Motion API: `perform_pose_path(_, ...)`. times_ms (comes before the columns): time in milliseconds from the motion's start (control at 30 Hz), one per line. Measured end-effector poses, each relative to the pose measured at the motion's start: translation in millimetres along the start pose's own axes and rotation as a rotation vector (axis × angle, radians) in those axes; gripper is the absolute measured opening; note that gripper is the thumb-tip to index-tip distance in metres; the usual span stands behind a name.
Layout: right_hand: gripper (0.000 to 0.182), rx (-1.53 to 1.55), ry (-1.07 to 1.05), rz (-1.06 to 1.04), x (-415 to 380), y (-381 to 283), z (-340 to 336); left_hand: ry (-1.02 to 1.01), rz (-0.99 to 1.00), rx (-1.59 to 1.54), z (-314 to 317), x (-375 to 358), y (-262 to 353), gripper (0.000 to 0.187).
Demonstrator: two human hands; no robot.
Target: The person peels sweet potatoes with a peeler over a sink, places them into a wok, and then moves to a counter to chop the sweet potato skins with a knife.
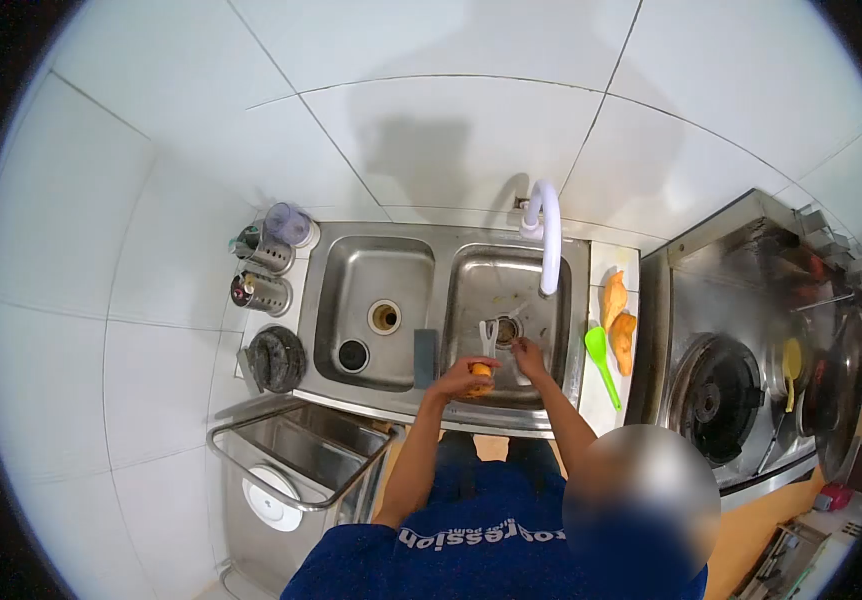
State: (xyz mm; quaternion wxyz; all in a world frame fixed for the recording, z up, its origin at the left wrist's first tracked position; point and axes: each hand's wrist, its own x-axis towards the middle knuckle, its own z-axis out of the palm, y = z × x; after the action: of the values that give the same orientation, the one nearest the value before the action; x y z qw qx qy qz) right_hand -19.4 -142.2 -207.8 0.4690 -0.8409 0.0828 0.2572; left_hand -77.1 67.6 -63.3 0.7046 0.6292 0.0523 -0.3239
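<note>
Centre frame, over sink (471,262): left hand (463,380) grips orange veg (481,374); right hand (528,354) grip state can't tell. Risk: wet veg slips into basin, likely if left grip loosens.

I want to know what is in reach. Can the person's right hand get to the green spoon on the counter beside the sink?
Probably yes. The right hand is over the right basin, and the green spoon lies just beyond its rim, with nothing visible between them.

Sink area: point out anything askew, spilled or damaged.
Nothing stands out. The left hand holds an orange vegetable over the right basin, the right hand beside it. Two more orange pieces and a green utensil lie on the ledge.
</note>
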Motion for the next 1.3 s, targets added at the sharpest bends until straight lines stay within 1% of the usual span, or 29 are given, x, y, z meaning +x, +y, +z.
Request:
perform_pose_path(67,0.037,0.247,0.025,-0.113,3,9,10,0.042,-0.002,-0.052,13,12,-2,0.042)
perform_pose_path(100,0.037,0.253,0.033,-0.112,4,1,8,0.089,0.011,-0.100,15,21,1,0.042)
perform_pose_path(167,0.040,-0.014,0.120,-0.270,-3,-26,-6,0.135,-0.001,-0.041,11,44,-26,0.043)
perform_pose_path(200,0.040,-0.012,0.123,-0.267,3,-34,-15,0.189,-0.014,0.011,6,56,-38,0.044)
perform_pose_path(267,0.044,-0.770,0.232,-0.303,17,-27,-27,0.224,-0.040,-0.006,4,59,-44,0.045)
perform_pose_path(300,0.057,-0.635,0.360,-0.396,36,10,-18,0.265,-0.054,-0.018,2,58,-45,0.046)
perform_pose_path(333,0.062,-0.751,0.507,-0.585,42,4,-24,0.270,-0.067,-0.030,0,62,-50,0.046)
perform_pose_path(367,0.067,-0.861,0.651,-0.778,51,-3,-30,0.375,-0.057,0.293,0,66,-56,0.047)
perform_pose_path(400,0.069,-0.740,0.544,-0.578,61,-3,-24,0.470,-0.046,0.616,-1,72,-62,0.049)
perform_pose_path(433,0.070,-0.623,0.439,-0.379,71,-4,-18,0.474,-0.059,0.597,-3,80,-67,0.049)
perform_pose_path(467,0.066,-0.693,0.467,-0.385,83,-7,-8,0.547,-0.027,0.600,-5,87,-73,0.050)
perform_pose_path(500,0.063,-0.761,0.565,-0.419,92,-9,6,0.620,0.008,0.606,-7,93,-78,0.051)
perform_pose_path(533,0.062,-0.750,0.574,-0.439,99,-14,16,0.623,-0.006,0.586,-11,100,-82,0.051)
perform_pose_path(600,0.060,-0.751,0.572,-0.455,106,-24,27,0.683,0.022,0.392,-18,110,-88,0.050)
perform_pose_path(633,0.060,-0.800,0.409,-0.560,109,-29,32,0.684,0.012,0.380,-18,110,-90,0.050)
perform_pose_path(667,0.059,-0.841,0.243,-0.663,109,-33,33,0.733,0.099,0.415,-18,110,-92,0.050)
perform_pose_path(700,0.059,-0.845,0.228,-0.659,105,-35,32,0.778,0.182,0.451,-17,107,-92,0.050)
perform_pose_path(767,0.058,-0.840,-0.288,-0.892,85,-36,30,0.729,0.189,0.361,-16,93,-71,0.050)
perform_pose_path(800,0.055,-0.999,-0.426,-0.919,77,-35,30,0.685,0.218,0.279,-15,85,-66,0.050)
perform_pose_path(833,0.055,-0.995,-0.432,-0.910,70,-33,25,0.680,0.208,0.278,-14,78,-67,0.050)
perform_pose_path(900,0.050,-0.558,-0.561,-0.829,59,-34,4,0.692,0.237,0.265,-14,69,-65,0.049)
perform_pose_path(933,0.045,-0.676,-0.516,-0.695,56,-48,-6,0.704,0.239,0.253,-13,64,-65,0.048)
perform_pose_path(967,0.045,-0.675,-0.516,-0.686,60,-41,-7,0.697,0.234,0.251,-12,58,-65,0.048)
perform_pose_path(1033,0.045,-0.795,0.053,-0.706,74,-31,-4,0.697,0.272,0.204,-11,50,-55,0.047)
perform_pose_path(1067,0.045,-0.791,0.055,-0.707,84,-32,8,0.696,0.272,0.209,-11,47,-50,0.047)
perform_pose_path(1133,0.050,-0.865,0.211,-0.814,95,-47,41,0.653,0.312,0.237,-10,42,-41,0.048)
perform_pose_path(1167,0.050,-0.849,0.214,-0.809,89,-30,51,0.649,0.306,0.252,-8,39,-40,0.048)
perform_pose_path(1233,0.057,-0.413,-0.371,-0.628,66,20,80,0.578,0.329,0.286,-10,35,-35,0.050)
perform_pose_path(1300,0.064,-0.606,-0.659,-0.841,13,6,49,0.583,0.316,0.303,-11,29,-41,0.052)
